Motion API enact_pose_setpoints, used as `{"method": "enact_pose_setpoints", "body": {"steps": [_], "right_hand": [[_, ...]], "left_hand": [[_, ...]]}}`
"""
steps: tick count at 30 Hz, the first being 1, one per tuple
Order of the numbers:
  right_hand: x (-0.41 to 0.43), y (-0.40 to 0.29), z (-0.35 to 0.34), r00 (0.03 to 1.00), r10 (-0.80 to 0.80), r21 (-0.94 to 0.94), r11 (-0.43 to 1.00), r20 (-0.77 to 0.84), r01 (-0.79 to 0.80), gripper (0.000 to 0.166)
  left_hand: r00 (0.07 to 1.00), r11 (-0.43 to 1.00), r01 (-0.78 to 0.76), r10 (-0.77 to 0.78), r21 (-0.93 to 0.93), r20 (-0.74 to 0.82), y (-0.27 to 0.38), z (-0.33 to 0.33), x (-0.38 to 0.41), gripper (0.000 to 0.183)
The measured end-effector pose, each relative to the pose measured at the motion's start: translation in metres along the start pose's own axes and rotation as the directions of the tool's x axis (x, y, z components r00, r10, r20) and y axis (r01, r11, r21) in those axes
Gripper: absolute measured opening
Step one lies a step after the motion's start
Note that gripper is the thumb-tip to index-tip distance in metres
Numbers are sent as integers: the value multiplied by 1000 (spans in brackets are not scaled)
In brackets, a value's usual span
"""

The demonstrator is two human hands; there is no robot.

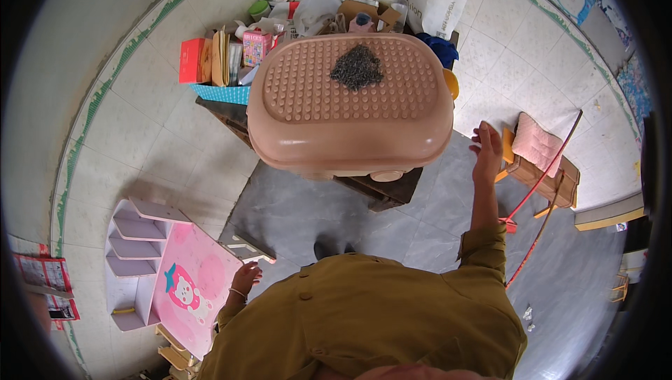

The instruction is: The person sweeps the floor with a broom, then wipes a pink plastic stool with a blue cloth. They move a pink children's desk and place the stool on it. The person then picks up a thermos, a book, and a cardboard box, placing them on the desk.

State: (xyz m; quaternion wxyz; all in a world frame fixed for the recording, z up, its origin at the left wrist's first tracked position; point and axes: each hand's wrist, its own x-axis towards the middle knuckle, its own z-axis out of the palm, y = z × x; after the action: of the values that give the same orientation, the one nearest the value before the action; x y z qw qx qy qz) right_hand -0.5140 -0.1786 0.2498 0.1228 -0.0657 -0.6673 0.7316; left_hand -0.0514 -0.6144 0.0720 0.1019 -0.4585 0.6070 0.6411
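Observation:
A large pinkish-tan plastic storage bin [346,141] with a rounded, studded lid stands before me on a dark table [388,199]. On its lid lies a dark grey, mottled patch or pad [357,67]; its material is unclear. My right hand [487,151] is raised in the air to the right of the bin, apart from it, its fingers loosely bent with nothing in them. Low on the left, my left hand [248,277] hangs beside the edge of a pink child's desk [194,243], fingers slightly apart. Whether it touches the desk is unclear.
Boxes, plastic bags and a white paper bag [438,4] crowd behind the bin. A blue basket [220,93] sits at its left. To the right stand a wooden chair [551,180] with a pink cushion [535,141] and a red-handled broom [546,172].

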Motion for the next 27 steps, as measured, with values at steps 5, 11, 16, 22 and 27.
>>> {"method": "enact_pose_setpoints", "body": {"steps": [5,11,16,22,27], "right_hand": [[12,-70,54,749,-422,-91,840,511,536,39],[13,-96,168,288,-580,-68,371,762,926,68],[4,-87,196,318,-303,-109,546,898,830,57],[23,-94,165,469,-586,-66,577,661,814,40],[110,-108,87,811,-481,42,867,332,497,36]], "left_hand": [[997,994,49,-55,93,59,21,9,35,38],[954,997,-42,22,61,298,87,27,106,38],[941,971,-84,3,222,339,109,39,144,37],[930,935,-86,-48,343,364,96,42,188,37],[934,981,-184,157,57,321,95,67,139,33]]}}
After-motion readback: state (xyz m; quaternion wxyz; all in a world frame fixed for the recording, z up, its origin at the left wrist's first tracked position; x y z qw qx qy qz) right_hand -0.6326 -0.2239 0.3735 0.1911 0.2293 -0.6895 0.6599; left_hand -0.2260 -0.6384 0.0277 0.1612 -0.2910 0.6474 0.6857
